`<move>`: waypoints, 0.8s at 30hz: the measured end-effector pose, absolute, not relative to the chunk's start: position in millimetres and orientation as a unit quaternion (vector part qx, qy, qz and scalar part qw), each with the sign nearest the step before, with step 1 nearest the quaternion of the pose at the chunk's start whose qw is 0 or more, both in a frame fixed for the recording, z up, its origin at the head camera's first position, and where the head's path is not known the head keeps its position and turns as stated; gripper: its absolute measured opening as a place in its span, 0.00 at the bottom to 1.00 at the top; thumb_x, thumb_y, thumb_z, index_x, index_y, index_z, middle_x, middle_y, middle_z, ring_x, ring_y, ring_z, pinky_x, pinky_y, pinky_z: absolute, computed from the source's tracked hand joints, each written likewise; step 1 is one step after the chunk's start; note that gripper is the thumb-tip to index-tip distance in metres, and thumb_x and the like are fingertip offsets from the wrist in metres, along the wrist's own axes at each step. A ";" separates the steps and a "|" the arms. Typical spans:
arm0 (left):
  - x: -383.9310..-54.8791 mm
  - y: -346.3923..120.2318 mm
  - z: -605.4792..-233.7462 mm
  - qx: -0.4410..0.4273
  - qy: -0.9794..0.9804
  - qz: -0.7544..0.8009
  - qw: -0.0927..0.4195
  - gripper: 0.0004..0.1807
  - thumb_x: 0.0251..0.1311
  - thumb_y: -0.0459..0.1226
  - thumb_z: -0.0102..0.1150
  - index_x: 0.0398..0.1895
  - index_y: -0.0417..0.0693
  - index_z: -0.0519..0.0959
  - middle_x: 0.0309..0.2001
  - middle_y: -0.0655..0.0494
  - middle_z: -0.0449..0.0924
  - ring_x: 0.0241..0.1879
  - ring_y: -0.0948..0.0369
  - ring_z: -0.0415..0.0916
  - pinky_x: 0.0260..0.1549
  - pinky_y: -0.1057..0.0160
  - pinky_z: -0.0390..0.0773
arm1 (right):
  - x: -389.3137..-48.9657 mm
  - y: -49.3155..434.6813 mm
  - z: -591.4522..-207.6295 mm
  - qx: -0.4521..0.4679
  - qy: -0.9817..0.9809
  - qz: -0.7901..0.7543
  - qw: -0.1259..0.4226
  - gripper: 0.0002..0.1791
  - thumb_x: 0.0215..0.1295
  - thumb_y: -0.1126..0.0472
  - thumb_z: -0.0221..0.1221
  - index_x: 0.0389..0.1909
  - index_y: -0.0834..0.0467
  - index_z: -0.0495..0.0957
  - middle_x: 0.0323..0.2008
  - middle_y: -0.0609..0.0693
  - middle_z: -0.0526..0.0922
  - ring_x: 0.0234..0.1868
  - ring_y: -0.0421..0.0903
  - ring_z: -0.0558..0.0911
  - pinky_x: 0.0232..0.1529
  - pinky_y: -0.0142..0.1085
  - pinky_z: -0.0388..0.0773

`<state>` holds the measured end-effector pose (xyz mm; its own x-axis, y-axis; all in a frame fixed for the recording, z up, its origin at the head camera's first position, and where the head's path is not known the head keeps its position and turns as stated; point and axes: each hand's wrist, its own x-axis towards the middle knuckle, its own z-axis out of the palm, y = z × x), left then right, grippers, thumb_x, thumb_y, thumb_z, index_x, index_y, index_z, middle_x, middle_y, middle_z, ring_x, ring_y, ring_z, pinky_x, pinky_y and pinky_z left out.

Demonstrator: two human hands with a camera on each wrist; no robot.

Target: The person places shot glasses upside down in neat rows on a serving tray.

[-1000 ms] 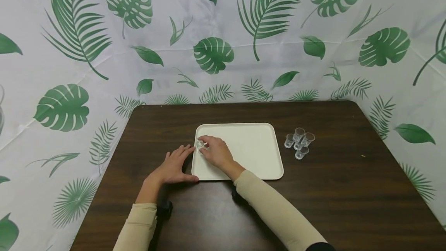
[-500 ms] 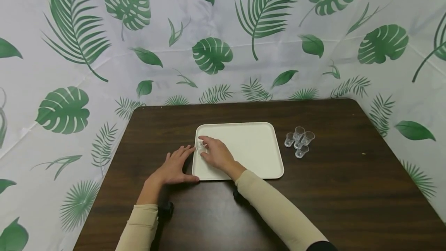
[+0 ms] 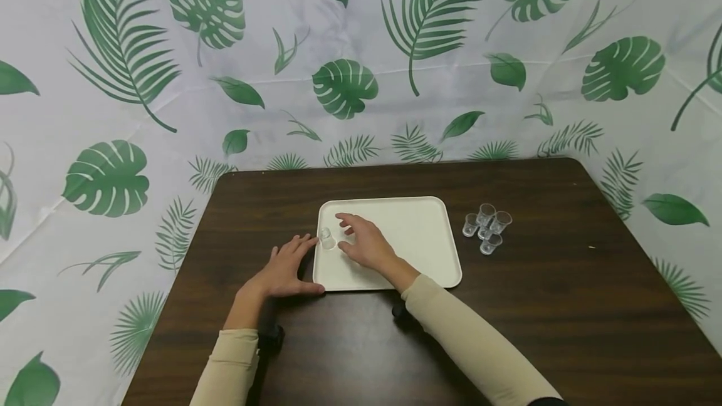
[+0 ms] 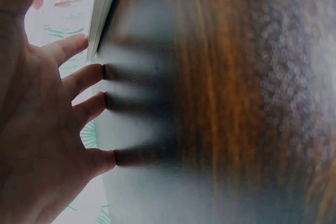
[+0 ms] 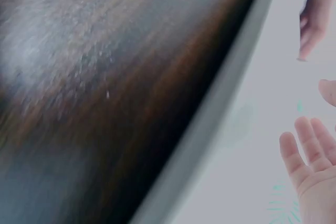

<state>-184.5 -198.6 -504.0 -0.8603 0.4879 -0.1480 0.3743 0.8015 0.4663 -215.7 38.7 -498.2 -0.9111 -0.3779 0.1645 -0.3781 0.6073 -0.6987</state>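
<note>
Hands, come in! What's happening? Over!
Left hand at tray edge. Right hand holding nothing. Clear cup or cups on tray. Other cups beside tray, clear of hands.

Tray (image 3: 414, 237) on table (image 3: 338, 343); one cup (image 3: 328, 241) inside the tray's left edge; clustered cups (image 3: 486, 225) (off-tray) to the right.

The left sleeve (image 3: 225, 365) is plain beige and close-fitting, with a crosswise line near its far end. The right sleeve (image 3: 479, 340), the same beige, meets a black band (image 3: 548, 401) at its near end. Small black devices (image 3: 274, 337) show beside both wrists. The left hand (image 3: 284, 270) and right hand (image 3: 369, 247) are bare.
</note>
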 end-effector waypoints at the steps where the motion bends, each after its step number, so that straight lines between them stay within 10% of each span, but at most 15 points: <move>1: -184.7 -199.0 -503.3 0.229 0.940 0.216 0.131 0.60 0.43 0.68 0.68 0.77 0.54 0.55 0.75 0.43 0.51 0.74 0.40 0.44 0.61 0.26 0.43 | -215.1 41.1 -495.2 0.211 -0.893 0.397 0.001 0.34 0.60 0.64 0.67 0.68 0.55 0.68 0.53 0.53 0.80 0.50 0.48 0.82 0.51 0.43 0.76; 16: -183.6 -200.2 -504.1 0.241 0.937 0.220 0.126 0.60 0.44 0.67 0.68 0.78 0.54 0.54 0.75 0.42 0.51 0.74 0.40 0.44 0.61 0.26 0.42 | -200.3 122.6 -438.1 0.185 -0.844 0.496 0.080 0.29 0.61 0.67 0.67 0.64 0.58 0.72 0.50 0.56 0.81 0.48 0.53 0.83 0.46 0.52 0.79; 24: -184.5 -200.3 -504.7 0.237 0.939 0.216 0.128 0.60 0.45 0.66 0.68 0.78 0.55 0.52 0.76 0.43 0.50 0.74 0.41 0.43 0.62 0.27 0.41 | -197.3 213.0 -416.5 0.098 -0.848 0.490 0.177 0.24 0.63 0.67 0.64 0.61 0.60 0.76 0.48 0.59 0.83 0.45 0.46 0.81 0.40 0.32 0.76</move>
